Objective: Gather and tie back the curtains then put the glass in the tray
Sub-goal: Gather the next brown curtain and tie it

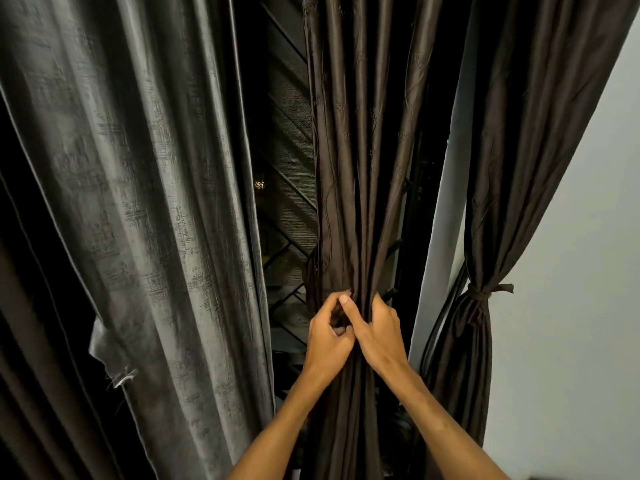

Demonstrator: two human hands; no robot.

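The middle curtain (360, 168) is seen hanging straight down in front of the person, its long axis vertical and its folds drawn into a narrow bundle at the height of the hands. The bundle is clasped from both sides. The left hand (329, 337) is curled against its left edge with the fingertips tucked into the folds. The right hand (379, 334) is wrapped round its right side, with the thumb laid across the front so that it meets the left hand's fingers. Both hands are thus closed on the fabric at the same level, touching each other, and neither is nearer than the other. Whether a tie strip is already pinched between the fingers cannot be told, since the cloth there is dark and bunched. The knot is judged to be needed just where the hands meet, wound crosswise round the upright bundle. To the right, against the pale wall (571, 306), a tied curtain (512, 168) is already cinched by a tie band (479, 292) at about the same height. To the left a grey curtain (156, 202) is left hanging loose, with a window grille (287, 150) seen between it and the middle curtain. The glass and the tray are not in view.
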